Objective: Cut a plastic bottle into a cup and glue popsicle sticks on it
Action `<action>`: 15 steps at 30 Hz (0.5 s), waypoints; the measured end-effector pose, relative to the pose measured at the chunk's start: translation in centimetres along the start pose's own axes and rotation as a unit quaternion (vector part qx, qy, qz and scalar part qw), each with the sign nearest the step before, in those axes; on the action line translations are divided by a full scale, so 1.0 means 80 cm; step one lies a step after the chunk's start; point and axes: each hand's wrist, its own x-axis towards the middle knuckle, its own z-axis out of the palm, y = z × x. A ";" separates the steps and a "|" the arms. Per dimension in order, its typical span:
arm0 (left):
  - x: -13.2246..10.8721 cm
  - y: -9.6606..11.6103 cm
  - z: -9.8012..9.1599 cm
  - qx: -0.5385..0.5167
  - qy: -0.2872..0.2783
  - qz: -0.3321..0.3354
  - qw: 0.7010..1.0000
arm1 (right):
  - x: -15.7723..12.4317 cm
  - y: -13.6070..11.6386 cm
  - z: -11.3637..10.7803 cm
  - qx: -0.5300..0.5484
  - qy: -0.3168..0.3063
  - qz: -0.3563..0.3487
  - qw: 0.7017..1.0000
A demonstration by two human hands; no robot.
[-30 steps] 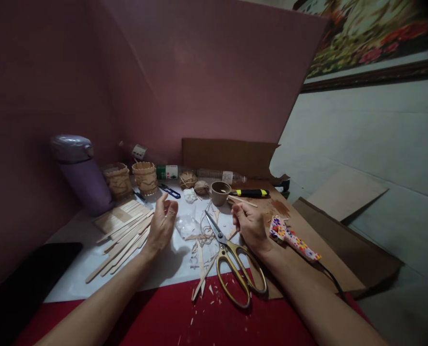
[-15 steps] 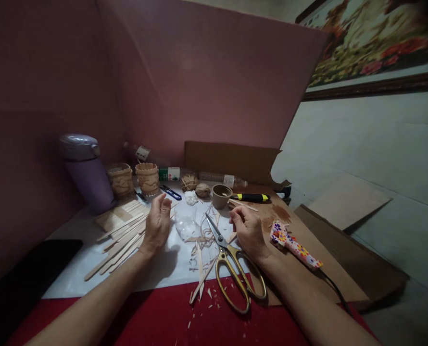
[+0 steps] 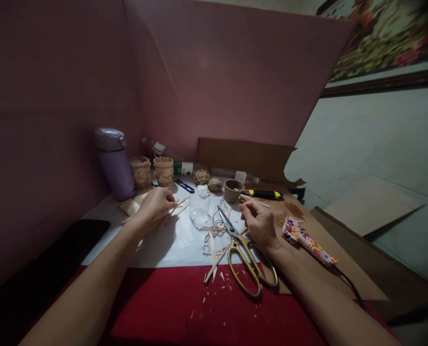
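Observation:
My left hand (image 3: 154, 205) lies palm down on the pile of wooden craft sticks (image 3: 178, 207) at the left of the white sheet (image 3: 170, 242), fingers curled over them. My right hand (image 3: 260, 222) rests on the table just right of the gold-handled scissors (image 3: 243, 253), fingers loosely curled; I cannot make out anything in them. A flower-patterned glue gun (image 3: 308, 241) lies right of that hand on brown cardboard.
At the back stand a purple flask (image 3: 115, 163), two stick-built cups (image 3: 152, 171), twine balls (image 3: 208, 180), a small brown cup (image 3: 233, 190), a yellow-black cutter (image 3: 262, 194) and blue snips (image 3: 184, 185). Stick offcuts litter the red cloth (image 3: 185, 307). A dark phone (image 3: 69, 245) lies left.
My left hand turned from upright and open to palm down onto the craft sticks. The camera swung left, so everything sits further right. The right hand barely moved.

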 end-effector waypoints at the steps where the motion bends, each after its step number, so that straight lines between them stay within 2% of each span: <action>1: -0.001 0.001 0.002 0.018 -0.017 0.003 1.000 | 0.000 -0.001 0.000 0.001 0.000 -0.001 1.000; 3: -0.004 0.002 0.009 0.038 -0.039 0.004 0.998 | -0.001 -0.001 0.000 0.005 -0.002 -0.001 1.000; 8: -0.006 0.004 0.024 0.016 -0.035 -0.004 0.999 | -0.002 -0.002 0.001 0.018 -0.008 0.004 1.000; 12: -0.004 0.003 0.025 -0.050 -0.024 -0.042 0.998 | -0.002 -0.002 0.001 0.022 -0.010 0.001 1.000; 15: -0.004 0.005 0.021 -0.138 -0.009 -0.073 0.988 | -0.002 -0.003 0.001 0.020 -0.010 -0.002 1.000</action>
